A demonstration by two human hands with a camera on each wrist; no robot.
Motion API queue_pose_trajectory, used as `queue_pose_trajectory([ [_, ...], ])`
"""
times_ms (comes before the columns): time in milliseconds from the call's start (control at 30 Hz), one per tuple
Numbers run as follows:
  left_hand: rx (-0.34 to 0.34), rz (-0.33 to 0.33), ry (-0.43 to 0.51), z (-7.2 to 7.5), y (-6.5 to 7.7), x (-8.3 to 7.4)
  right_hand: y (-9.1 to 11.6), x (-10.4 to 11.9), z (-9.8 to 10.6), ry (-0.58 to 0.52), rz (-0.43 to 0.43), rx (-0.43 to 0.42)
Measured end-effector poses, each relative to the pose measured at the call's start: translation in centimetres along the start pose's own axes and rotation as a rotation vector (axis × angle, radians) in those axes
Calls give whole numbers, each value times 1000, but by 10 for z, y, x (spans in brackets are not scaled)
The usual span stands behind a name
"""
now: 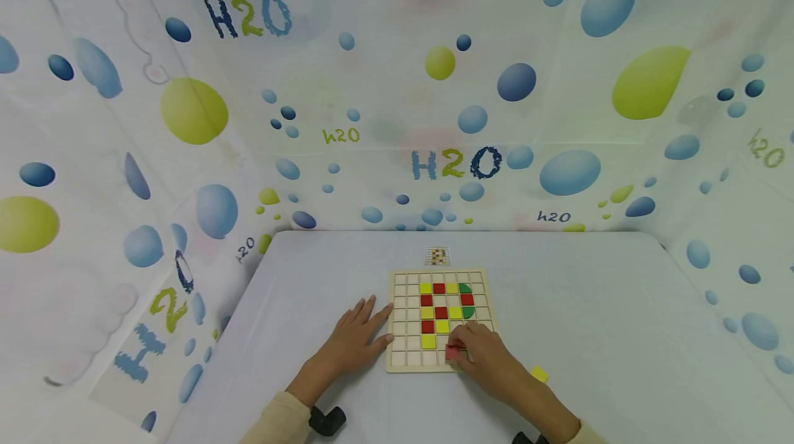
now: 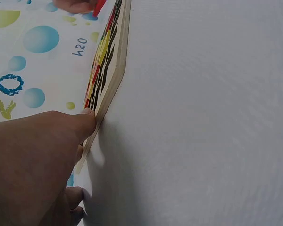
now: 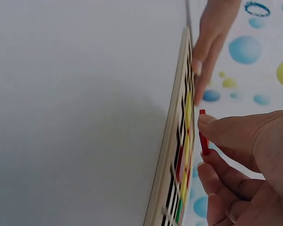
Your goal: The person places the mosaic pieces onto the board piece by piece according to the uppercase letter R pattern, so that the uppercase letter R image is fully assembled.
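A wooden grid board (image 1: 406,359) lies on the table, with red and yellow square tiles and two green rounded tiles set in its cells. My right hand (image 1: 485,359) pinches a red square tile (image 3: 203,133) between thumb and fingers, over the board's near right part. In the right wrist view the tile stands on edge, slightly apart from the board. My left hand (image 1: 353,339) rests at the board's left edge, fingers spread and straight; its thumb and index finger touch the frame. The left wrist view shows the left thumb (image 2: 85,123) against the board's rim.
Behind the board lies a small pattern card (image 1: 437,256) with a coloured grid. A loose yellow tile (image 1: 540,374) is on the white table (image 1: 595,320), beside my right forearm. A curtain (image 1: 372,85) printed with bubbles and H2O surrounds the table.
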State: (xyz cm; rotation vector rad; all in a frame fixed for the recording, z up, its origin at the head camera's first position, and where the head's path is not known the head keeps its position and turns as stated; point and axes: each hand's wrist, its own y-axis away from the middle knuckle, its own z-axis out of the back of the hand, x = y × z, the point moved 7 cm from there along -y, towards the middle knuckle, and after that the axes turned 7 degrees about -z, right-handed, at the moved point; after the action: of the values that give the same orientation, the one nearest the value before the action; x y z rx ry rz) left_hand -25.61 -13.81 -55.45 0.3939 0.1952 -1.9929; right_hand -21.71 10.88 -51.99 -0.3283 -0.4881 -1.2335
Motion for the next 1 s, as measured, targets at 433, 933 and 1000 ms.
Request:
queue_pose_trajectory([
  [433, 8, -11, 1, -3, -2, 3, -13, 31, -25, 81, 206, 9],
  [933, 0, -10, 4, -1, 1, 0, -11, 30, -25, 69, 267, 12],
  [1000, -4, -9, 3, 0, 1, 1, -10, 28, -24, 69, 259, 19],
])
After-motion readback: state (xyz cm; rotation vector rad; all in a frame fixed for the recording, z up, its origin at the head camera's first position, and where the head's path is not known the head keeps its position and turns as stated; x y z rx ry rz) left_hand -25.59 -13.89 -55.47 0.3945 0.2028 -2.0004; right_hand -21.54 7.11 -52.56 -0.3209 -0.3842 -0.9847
